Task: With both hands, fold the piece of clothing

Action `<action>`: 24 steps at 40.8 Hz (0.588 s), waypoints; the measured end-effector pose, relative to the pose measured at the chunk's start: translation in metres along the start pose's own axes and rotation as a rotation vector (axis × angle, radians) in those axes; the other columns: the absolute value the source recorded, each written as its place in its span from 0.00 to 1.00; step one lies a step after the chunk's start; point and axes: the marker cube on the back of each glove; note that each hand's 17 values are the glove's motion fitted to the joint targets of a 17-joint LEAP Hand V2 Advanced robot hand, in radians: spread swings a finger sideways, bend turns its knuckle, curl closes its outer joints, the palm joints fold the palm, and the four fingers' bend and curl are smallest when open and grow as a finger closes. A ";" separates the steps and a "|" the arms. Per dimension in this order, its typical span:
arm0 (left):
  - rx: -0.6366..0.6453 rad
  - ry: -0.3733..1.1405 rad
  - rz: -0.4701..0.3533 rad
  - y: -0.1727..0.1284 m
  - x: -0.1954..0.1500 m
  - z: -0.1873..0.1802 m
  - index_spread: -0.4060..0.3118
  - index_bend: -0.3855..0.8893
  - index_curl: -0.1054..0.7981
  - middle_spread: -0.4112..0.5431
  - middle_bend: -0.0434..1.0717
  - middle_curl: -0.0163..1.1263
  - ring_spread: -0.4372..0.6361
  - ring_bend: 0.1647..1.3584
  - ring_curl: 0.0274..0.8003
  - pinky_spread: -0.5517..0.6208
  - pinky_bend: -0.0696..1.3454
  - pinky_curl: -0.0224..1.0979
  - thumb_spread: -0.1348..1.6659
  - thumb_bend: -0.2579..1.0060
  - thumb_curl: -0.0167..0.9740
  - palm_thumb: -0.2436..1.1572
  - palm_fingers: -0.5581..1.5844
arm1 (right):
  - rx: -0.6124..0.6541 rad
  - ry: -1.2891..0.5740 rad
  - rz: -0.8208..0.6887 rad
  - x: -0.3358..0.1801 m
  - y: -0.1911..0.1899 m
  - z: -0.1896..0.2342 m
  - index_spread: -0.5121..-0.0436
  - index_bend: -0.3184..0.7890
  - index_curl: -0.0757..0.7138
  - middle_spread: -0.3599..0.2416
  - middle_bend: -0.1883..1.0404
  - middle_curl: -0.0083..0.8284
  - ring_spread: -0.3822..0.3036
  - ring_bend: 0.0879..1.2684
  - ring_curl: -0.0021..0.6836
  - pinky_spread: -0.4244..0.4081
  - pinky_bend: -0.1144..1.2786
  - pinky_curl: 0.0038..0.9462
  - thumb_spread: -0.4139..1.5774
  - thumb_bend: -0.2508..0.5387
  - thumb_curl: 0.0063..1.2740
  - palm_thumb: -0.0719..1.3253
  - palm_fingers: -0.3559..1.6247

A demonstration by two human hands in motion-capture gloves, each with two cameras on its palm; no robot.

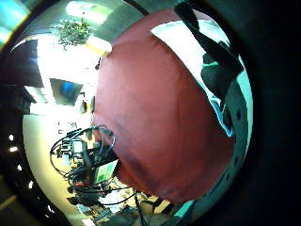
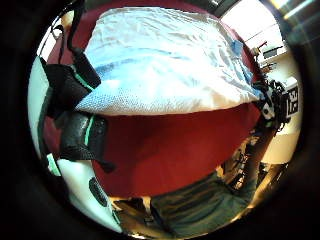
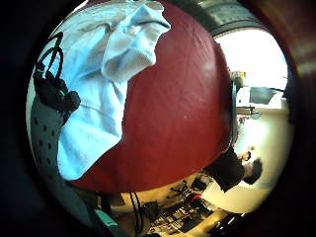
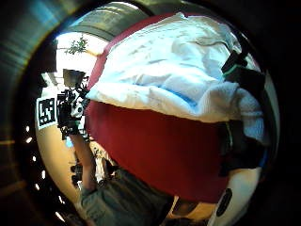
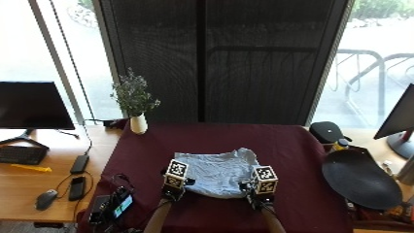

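The light blue, textured-knit piece of clothing (image 5: 216, 171) lies crumpled near the middle of the dark maroon tablecloth (image 5: 284, 145); far edge bunched, one corner sticking up on the person's right. Near edge runs between the two gloved hands.

Left hand (image 5: 172, 188) is at the near-left corner of the garment, right hand (image 5: 257, 192) at the near-right corner. The left thumb-side palm view shows black-gloved fingers (image 2: 80, 90) curled over the cloth edge, so the left hand pinches the hem. The right thumb-side view shows fingers (image 4: 242, 77) wrapped over a rolled fold of cloth: the right hand grips it as well. In both views the fabric sits under the fingertips and spreads away from the palm, with bare tablecloth between the hem and the person.

Judgement: the step is the first fold, taking the near edge over to the far edge. To do it well:
- lift both corners together and level, so the hem stays straight
- tension sideways between the hands to pull out wrinkles before laying down
- the far side is rumpled; flatten it first or the fold lands lumpy
- watch the raised right corner; it could get trapped underneath

Around it: white vase with a dried sprig (image 5: 138, 124) at the far-left corner of the cloth, a black dish-shaped object (image 5: 359, 179) well apart on the right.
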 end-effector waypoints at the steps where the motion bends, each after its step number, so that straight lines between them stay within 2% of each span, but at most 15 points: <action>1: -0.017 0.005 0.007 0.006 0.000 -0.007 0.18 0.52 0.57 0.10 0.50 0.46 0.09 0.45 0.50 0.47 0.13 0.22 0.71 0.19 0.35 0.64 0.79 | -0.003 -0.012 -0.010 0.000 0.003 -0.007 0.45 0.36 0.50 0.31 0.38 0.47 0.22 0.41 0.55 0.31 0.42 0.35 0.76 0.43 0.33 0.80 0.74; 4: -0.092 0.017 0.032 0.018 0.000 -0.026 0.18 0.52 0.58 0.09 0.50 0.47 0.08 0.46 0.50 0.46 0.13 0.21 0.71 0.19 0.36 0.64 0.79 | -0.002 -0.056 -0.030 0.002 0.007 -0.037 0.46 0.34 0.47 0.30 0.39 0.48 0.21 0.42 0.56 0.29 0.44 0.36 0.75 0.41 0.34 0.80 0.74; 7: -0.175 0.033 0.049 0.013 -0.002 -0.035 0.16 0.51 0.59 0.08 0.51 0.47 0.08 0.46 0.51 0.46 0.13 0.21 0.71 0.19 0.36 0.64 0.80 | 0.020 -0.097 -0.034 0.007 -0.006 -0.066 0.46 0.29 0.43 0.30 0.40 0.50 0.21 0.45 0.58 0.28 0.45 0.37 0.75 0.39 0.34 0.80 0.74; 11: -0.272 0.060 0.030 -0.017 -0.010 -0.041 0.16 0.51 0.61 0.08 0.52 0.47 0.07 0.46 0.51 0.45 0.13 0.20 0.71 0.19 0.36 0.64 0.80 | 0.071 -0.137 0.001 0.013 -0.043 -0.104 0.45 0.28 0.37 0.30 0.42 0.51 0.21 0.49 0.61 0.28 0.47 0.38 0.73 0.37 0.35 0.81 0.73; 13: -0.315 0.084 0.011 -0.037 -0.016 -0.048 0.15 0.51 0.62 0.07 0.52 0.48 0.06 0.46 0.51 0.45 0.13 0.19 0.71 0.19 0.36 0.65 0.79 | 0.086 -0.158 0.036 0.016 -0.072 -0.117 0.44 0.31 0.36 0.30 0.41 0.52 0.22 0.51 0.62 0.27 0.46 0.38 0.73 0.36 0.36 0.81 0.75; 16: -0.353 0.115 -0.036 -0.055 -0.026 -0.075 0.15 0.51 0.63 0.07 0.52 0.48 0.06 0.46 0.51 0.45 0.12 0.19 0.71 0.19 0.36 0.65 0.79 | 0.099 -0.171 0.096 0.018 -0.112 -0.129 0.43 0.32 0.35 0.29 0.42 0.53 0.22 0.52 0.63 0.27 0.47 0.38 0.72 0.35 0.36 0.82 0.75; 19: -0.406 0.142 -0.090 -0.068 -0.035 -0.093 0.15 0.51 0.64 0.07 0.53 0.48 0.06 0.46 0.52 0.46 0.12 0.18 0.72 0.19 0.35 0.65 0.78 | 0.161 -0.134 0.127 0.009 -0.132 -0.147 0.43 0.33 0.34 0.29 0.42 0.53 0.22 0.54 0.65 0.26 0.47 0.39 0.73 0.34 0.36 0.83 0.75; 22: -0.497 0.183 -0.128 -0.086 -0.039 -0.092 0.15 0.50 0.65 0.07 0.52 0.48 0.06 0.47 0.52 0.46 0.12 0.17 0.73 0.19 0.35 0.65 0.78 | 0.202 -0.095 0.151 0.001 -0.152 -0.155 0.43 0.33 0.33 0.28 0.42 0.54 0.22 0.55 0.66 0.26 0.47 0.39 0.73 0.32 0.36 0.83 0.76; 24: -0.507 0.175 -0.160 -0.102 -0.043 -0.086 0.15 0.49 0.65 0.07 0.52 0.48 0.06 0.49 0.53 0.46 0.12 0.17 0.73 0.19 0.35 0.65 0.79 | 0.190 -0.068 0.188 0.000 -0.167 -0.148 0.43 0.33 0.32 0.28 0.43 0.54 0.22 0.56 0.66 0.26 0.47 0.39 0.73 0.32 0.36 0.83 0.76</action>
